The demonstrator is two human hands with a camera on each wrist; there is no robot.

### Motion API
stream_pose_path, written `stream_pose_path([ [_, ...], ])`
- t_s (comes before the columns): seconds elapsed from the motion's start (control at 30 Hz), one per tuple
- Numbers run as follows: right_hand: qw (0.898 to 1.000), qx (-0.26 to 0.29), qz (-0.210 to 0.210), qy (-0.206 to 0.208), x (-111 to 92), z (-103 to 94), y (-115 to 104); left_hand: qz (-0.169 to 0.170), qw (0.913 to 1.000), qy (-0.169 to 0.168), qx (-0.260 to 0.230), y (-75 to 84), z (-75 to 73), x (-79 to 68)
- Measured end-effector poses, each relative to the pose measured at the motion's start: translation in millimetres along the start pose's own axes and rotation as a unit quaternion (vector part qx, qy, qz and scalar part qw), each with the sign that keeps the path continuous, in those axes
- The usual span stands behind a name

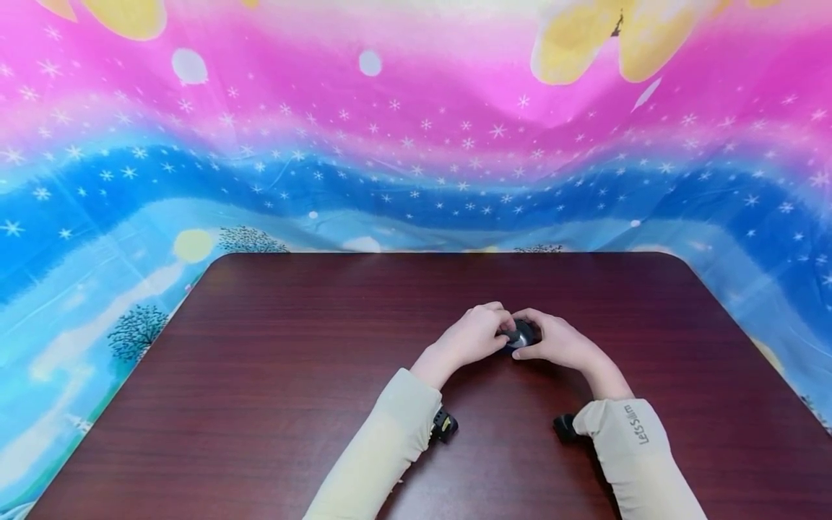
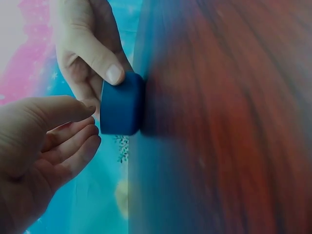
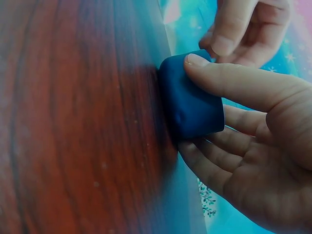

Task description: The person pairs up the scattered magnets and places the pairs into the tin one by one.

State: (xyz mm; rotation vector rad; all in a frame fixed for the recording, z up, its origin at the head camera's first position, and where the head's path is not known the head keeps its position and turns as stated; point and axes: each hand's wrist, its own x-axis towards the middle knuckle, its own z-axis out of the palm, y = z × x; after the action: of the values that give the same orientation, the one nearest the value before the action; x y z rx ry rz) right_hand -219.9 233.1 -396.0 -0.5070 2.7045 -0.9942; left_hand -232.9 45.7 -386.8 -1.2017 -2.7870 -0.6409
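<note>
A small dark, squat object (image 1: 520,335) with rounded edges and a shiny upper face stands on the table. It looks deep blue from the side in the left wrist view (image 2: 122,105) and the right wrist view (image 3: 192,97); its kind is unclear. My right hand (image 1: 560,342) grips its side, thumb on one flank and fingers round the other. From the left, my left hand (image 1: 477,332) reaches over the upper face with bent fingers and its thumb close to it. Whether those fingertips pinch anything there is hidden.
A dark reddish-brown wooden table (image 1: 292,390) spreads under both arms. Behind it hangs a pink and blue patterned cloth (image 1: 390,159). Black wrist cameras sit at the left cuff (image 1: 445,425) and the right cuff (image 1: 565,427).
</note>
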Motion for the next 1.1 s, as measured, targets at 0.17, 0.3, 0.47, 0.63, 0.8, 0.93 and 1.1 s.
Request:
stream_pose_path([
  [0.17,1.000,0.008,-0.004,-0.001,0.1,-0.1,0.5,-0.007,0.9998,-0.008,0.014,-4.8,-2.9,-9.6],
  [0.3,1.000,0.006,-0.004,0.000,0.0,0.3,2.1,-0.006,0.9989,0.005,0.047,-7.7,-6.7,-15.5],
  [0.47,1.000,-0.001,-0.004,0.004,0.4,0.0,3.1,-0.019,0.9973,0.007,0.070,-11.4,-13.7,-21.8],
  [0.63,1.000,-0.013,-0.007,-0.001,-1.2,-0.6,0.2,-0.033,0.9967,-0.010,0.074,-13.2,-19.2,-30.6],
  [0.8,1.000,-0.026,-0.011,-0.005,-4.2,-4.0,-7.7,-0.034,0.9940,-0.024,0.101,-15.8,-20.5,-39.5],
  [0.93,0.999,-0.033,-0.001,-0.003,-6.8,-6.1,-13.3,-0.033,0.9914,-0.031,0.122,-19.8,-20.0,-47.5],
  [1.1,0.999,-0.045,0.002,0.008,-8.0,-5.7,-16.6,-0.050,0.9918,-0.029,0.114,-25.9,-23.4,-58.5],
])
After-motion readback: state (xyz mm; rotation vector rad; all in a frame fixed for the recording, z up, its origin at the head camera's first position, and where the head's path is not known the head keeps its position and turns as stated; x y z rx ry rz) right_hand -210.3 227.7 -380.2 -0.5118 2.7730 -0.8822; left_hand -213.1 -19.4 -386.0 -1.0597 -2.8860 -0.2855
